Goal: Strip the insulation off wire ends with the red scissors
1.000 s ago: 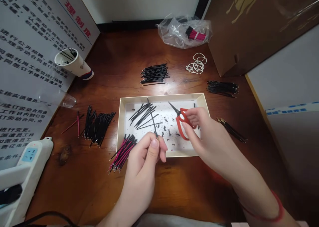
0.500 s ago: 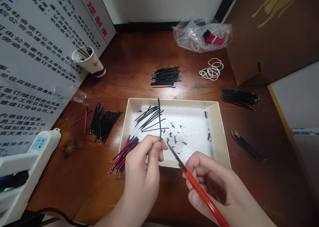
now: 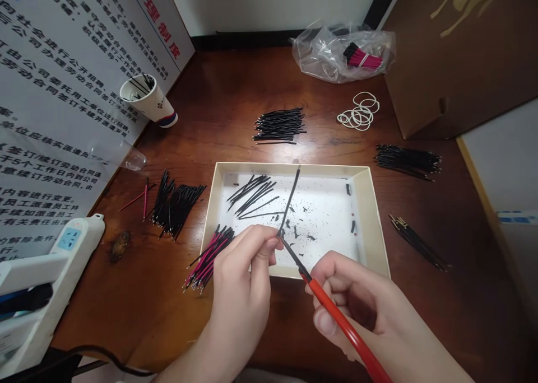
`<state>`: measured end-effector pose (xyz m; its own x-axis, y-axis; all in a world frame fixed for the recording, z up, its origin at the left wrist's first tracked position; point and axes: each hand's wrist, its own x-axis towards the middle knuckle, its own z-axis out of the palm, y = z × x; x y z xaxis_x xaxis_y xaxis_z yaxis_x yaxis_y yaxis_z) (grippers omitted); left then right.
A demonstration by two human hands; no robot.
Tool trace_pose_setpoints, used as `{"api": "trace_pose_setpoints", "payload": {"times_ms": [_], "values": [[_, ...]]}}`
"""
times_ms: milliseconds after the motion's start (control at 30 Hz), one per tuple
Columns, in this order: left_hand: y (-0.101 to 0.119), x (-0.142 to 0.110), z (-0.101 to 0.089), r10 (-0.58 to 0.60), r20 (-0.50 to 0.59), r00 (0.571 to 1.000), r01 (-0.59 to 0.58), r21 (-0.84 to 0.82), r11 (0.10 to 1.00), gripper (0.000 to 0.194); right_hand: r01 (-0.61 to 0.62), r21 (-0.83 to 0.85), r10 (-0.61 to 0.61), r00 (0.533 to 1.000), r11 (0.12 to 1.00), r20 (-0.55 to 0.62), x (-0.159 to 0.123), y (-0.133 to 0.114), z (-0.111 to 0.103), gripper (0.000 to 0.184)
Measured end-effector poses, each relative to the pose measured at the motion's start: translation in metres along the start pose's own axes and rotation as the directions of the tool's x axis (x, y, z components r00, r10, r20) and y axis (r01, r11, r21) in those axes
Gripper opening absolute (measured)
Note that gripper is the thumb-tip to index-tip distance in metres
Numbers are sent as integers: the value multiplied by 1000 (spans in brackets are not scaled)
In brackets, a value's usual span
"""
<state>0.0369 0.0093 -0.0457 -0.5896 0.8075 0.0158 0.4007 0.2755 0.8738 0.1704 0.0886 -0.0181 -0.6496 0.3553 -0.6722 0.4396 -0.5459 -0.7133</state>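
Observation:
My left hand point(image 3: 247, 276) pinches the lower end of a thin black wire point(image 3: 291, 195) between thumb and forefinger. The wire points up and leans right over a shallow cream box point(image 3: 377, 220). In my right hand point(image 3: 357, 310) are red-handled scissors point(image 3: 336, 313), seen edge-on, with narrow dark blades. Their tip meets the wire's end at my left fingertips; my fingers partly hide the contact. Inside the box, several loose black wires point(image 3: 254, 195) lie at the left, with dark scraps point(image 3: 296, 226) on its white floor. Mixed black and pink wires point(image 3: 208, 260) rest across its left corner.
Bundles of black wires lie left point(image 3: 179, 206), behind point(image 3: 279, 125) and right point(image 3: 407, 162) of the box. White rubber bands point(image 3: 359, 114), a plastic bag point(image 3: 321, 52) and a paper cup point(image 3: 153, 103) stand farther back. A power strip point(image 3: 71, 260) is at the left, a brown carton point(image 3: 458, 64) at the right.
The wire's upper end has swung right, so it now leans instead of standing nearly upright. The scissor tip, slightly apart before, has come up to the wire at my left fingertips.

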Motion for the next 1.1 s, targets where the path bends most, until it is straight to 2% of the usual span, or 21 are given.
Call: {"api": "trace_pose_setpoints", "payload": {"times_ms": [133, 300, 467, 600, 767, 900, 1100], "values": [[0, 1, 0, -12, -3, 1000, 12, -10, 1000, 26, -69, 47, 71, 997, 996, -38, -6, -8, 2, 31], [1, 1, 1, -3, -19, 1000, 3, -11, 1000, 25, -82, 98, 85, 996, 992, -29, -7, -10, 1, 36], [-1, 1, 1, 53, -20, 998, -53, 27, 998, 29, -126, 43, 128, 991, 991, -42, -7, -9, 0, 29], [-2, 1, -1, 64, 0, 998, -64, 33, 997, 29, -101, 6, 102, 992, 995, -74, -6, -5, 0, 26], [3, 1, -3, -21, 59, 998, 25, -60, 998, 31, -54, 12, 55, 993, 998, -105, -4, -7, 5, 21], [5, 1, -3, -54, 73, 996, 63, -124, 990, 33, -69, 19, 71, 989, 997, -131, -7, -13, 7, 19], [4, 0, -2, -25, 27, 999, 25, -18, 1000, 30, -66, 43, 72, 986, 997, -151, -10, -13, 10, 19]]}}
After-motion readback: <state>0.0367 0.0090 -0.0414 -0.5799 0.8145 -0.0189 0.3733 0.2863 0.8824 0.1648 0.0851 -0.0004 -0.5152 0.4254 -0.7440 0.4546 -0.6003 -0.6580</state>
